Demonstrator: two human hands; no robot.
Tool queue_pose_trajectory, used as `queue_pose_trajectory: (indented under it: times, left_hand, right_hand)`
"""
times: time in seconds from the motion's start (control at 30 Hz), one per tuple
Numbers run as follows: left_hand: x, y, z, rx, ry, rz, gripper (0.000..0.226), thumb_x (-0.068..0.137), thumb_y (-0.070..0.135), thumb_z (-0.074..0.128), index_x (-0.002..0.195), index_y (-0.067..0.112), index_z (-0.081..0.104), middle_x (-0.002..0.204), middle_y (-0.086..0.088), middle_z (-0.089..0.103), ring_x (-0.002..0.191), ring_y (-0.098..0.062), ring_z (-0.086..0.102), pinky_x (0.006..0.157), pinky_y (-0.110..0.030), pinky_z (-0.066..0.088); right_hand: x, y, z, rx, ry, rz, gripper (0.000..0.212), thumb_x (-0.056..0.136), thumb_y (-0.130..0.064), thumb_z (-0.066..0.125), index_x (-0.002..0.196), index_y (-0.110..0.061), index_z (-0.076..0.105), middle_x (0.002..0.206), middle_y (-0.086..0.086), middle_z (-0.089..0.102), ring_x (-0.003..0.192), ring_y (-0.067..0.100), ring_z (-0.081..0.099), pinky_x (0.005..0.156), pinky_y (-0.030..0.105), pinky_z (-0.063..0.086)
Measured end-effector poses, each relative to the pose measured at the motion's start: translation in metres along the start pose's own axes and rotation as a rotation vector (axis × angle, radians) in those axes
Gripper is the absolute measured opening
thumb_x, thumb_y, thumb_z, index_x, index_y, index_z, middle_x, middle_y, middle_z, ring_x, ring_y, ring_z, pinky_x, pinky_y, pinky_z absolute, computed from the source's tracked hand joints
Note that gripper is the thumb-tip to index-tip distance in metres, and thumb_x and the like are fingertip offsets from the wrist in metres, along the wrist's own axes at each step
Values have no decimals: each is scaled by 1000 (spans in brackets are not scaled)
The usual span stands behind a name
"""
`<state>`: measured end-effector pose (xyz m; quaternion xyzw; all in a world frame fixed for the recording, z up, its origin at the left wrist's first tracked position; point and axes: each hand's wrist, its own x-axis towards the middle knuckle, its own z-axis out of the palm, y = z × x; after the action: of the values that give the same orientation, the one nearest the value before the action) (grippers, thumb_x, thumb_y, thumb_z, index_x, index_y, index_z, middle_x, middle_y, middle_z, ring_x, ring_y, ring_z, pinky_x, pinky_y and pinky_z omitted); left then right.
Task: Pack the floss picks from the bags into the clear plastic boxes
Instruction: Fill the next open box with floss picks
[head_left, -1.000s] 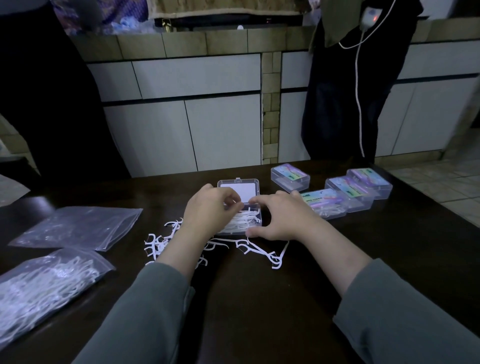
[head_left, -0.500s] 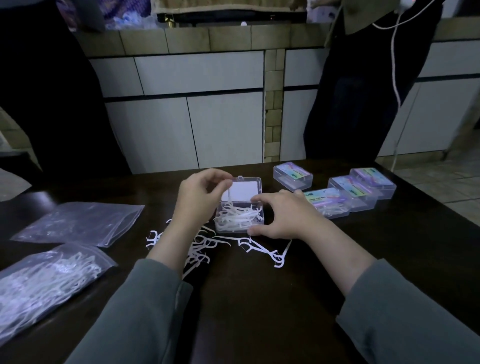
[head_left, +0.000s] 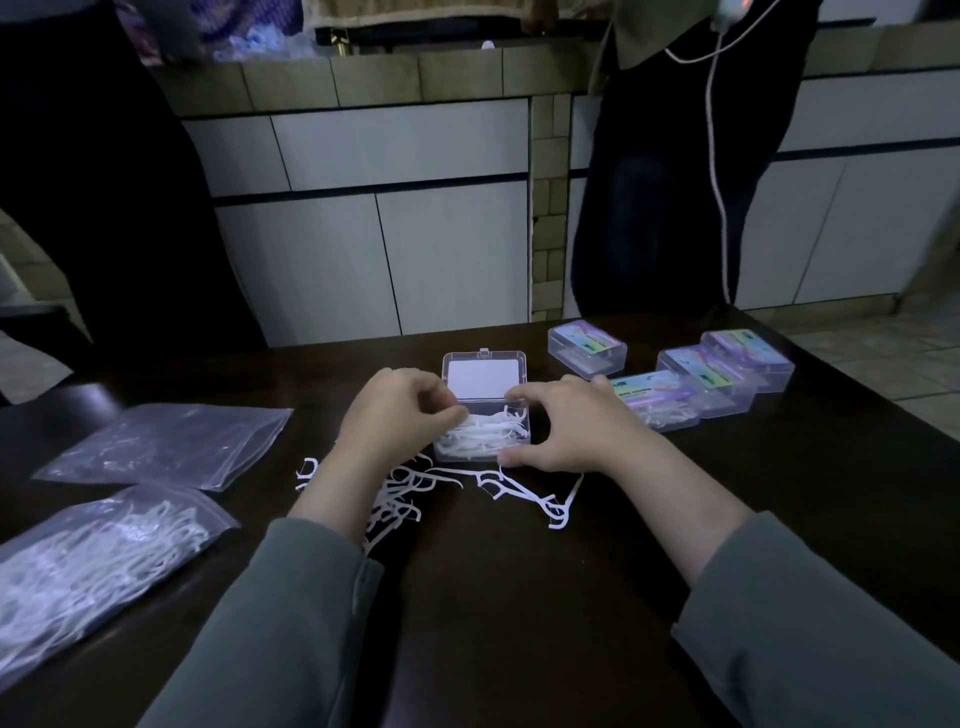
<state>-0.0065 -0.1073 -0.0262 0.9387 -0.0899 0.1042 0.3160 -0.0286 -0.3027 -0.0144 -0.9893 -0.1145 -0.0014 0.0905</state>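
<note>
the scene is dim, with a cool bluish cast. the dark worktop swallows most detail and shows only a faint sheen near its far right corner. the white cabinet doors behind are the brightest area. dark clothing at the top left and right goes to flat black. straight lines bow toward the edges from the wide lens. the sleeves nearest the camera look soft.
</note>
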Motion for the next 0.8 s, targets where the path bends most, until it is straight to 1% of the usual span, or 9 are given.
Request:
queue_pose_trajectory:
  times: [0.1, 0.23, 0.37, 0.43, 0.53, 0.6, 0.67, 0.7, 0.8]
  left_hand:
    - [0, 0, -5, -21, -74, 103, 10, 80, 41, 74, 85, 32, 73, 85, 18, 64, 82, -7, 61, 71, -28, 51]
    - [0, 0, -3, 45, -134, 141, 9, 80, 37, 75, 88, 34, 76, 75, 22, 59, 71, -1, 53, 62, -18, 37]
    - [-3, 2, -7, -15, -82, 148, 8, 83, 36, 72, 91, 34, 74, 85, 21, 63, 82, 1, 57, 69, -18, 41]
    - [-8, 3, -14, -22, -59, 128, 11, 86, 37, 68, 95, 34, 73, 86, 21, 64, 84, 3, 58, 70, -17, 41]
    - [-18, -6, -31, -42, -72, 72, 9, 84, 43, 67, 91, 39, 71, 83, 20, 68, 81, 3, 62, 69, -19, 46]
    - [-26, -17, -43, -23, -119, 31, 11, 79, 48, 70, 87, 41, 69, 84, 19, 67, 81, 3, 62, 69, -19, 48]
    - [-32, -31, -53, 69, -184, -6, 9, 82, 41, 72, 86, 43, 65, 92, 20, 61, 88, 0, 59, 73, -21, 46]
    - [-35, -38, -57, 122, -219, -28, 15, 85, 33, 71, 88, 46, 64, 98, 17, 59, 95, -5, 58, 80, -25, 47]
    - [-41, -54, -67, 177, -307, -113, 52, 87, 3, 59, 99, 53, 57, 126, 11, 50, 114, -12, 50, 96, -29, 44]
  right_hand:
    - [2, 1, 1, 8, -5, 2, 78, 79, -67, 62, 146, -37, 34, 144, 2, 45, 132, 24, 35, 107, 40, 28]
    - [6, 4, 4, -1, 6, -9, 80, 77, -69, 62, 145, -38, 35, 142, 0, 48, 130, 23, 37, 107, 41, 28]
    - [8, 7, 7, -34, 40, -24, 86, 74, -74, 61, 146, -38, 33, 145, -2, 42, 133, 21, 35, 109, 44, 25]
    - [8, 7, 8, -21, 139, -29, 91, 70, -78, 59, 147, -37, 32, 139, -2, 43, 130, 20, 36, 108, 43, 26]
    - [2, -9, 8, 25, 331, -115, 76, 77, -75, 54, 140, -36, 42, 129, -5, 48, 122, 16, 40, 104, 39, 28]
    - [-6, -28, 10, 27, 366, -225, 62, 82, -71, 52, 132, -36, 51, 125, -9, 53, 119, 14, 42, 100, 38, 28]
    - [-11, -49, 16, 2, 318, -315, 57, 84, -71, 49, 127, -33, 57, 124, -8, 56, 118, 15, 44, 98, 39, 27]
    - [-12, -58, 21, -20, 287, -342, 59, 84, -71, 47, 125, -31, 59, 123, -6, 58, 117, 16, 45, 97, 40, 27]
    - [-9, -80, 33, -76, 235, -373, 64, 86, -71, 44, 125, -23, 61, 123, -1, 59, 117, 19, 45, 97, 42, 27]
